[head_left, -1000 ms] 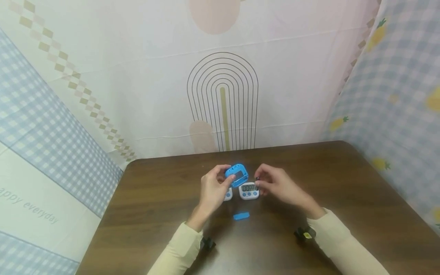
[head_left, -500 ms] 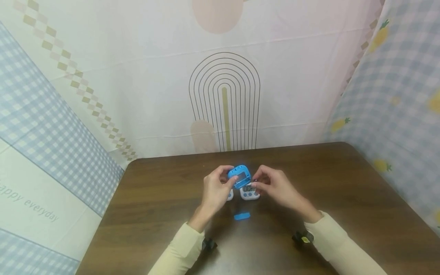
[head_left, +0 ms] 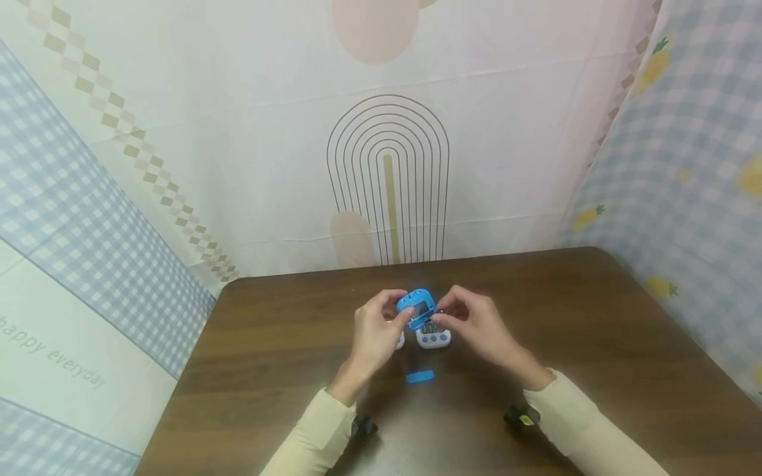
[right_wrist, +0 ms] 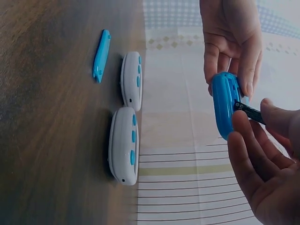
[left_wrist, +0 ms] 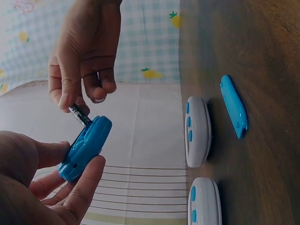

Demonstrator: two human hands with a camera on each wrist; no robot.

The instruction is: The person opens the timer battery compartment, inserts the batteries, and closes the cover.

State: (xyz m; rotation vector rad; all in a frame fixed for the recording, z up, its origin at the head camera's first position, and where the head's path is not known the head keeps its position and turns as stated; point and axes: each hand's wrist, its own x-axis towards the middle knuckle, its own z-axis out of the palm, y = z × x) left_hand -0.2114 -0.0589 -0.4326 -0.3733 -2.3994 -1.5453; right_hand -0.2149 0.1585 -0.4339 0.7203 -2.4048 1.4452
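Note:
My left hand (head_left: pixel 375 330) pinches a blue timer casing (head_left: pixel 419 297) between thumb and fingers, raised above the table. A dark rectangular recess shows on the side facing the head camera. From the right, my right hand (head_left: pixel 479 327) holds a slim black battery (left_wrist: pixel 80 115) by its outer end. In both wrist views the battery's inner end meets the casing's open side; how far it sits inside is hidden. A blue battery cover (head_left: pixel 420 377) lies on the table nearer to me.
Below the hands, two white timers with blue buttons rest on the brown table (head_left: pixel 268 370): one white timer (head_left: pixel 433 339) shows digits, the other timer (left_wrist: pixel 206 201) is mostly behind my left hand in the head view. Patterned cloth (head_left: pixel 280 165) hangs behind.
My right hand has brought the battery leftward, from apart to against the blue casing. The left hand has shifted slightly to the right with the casing. The cover and white timers stay put.

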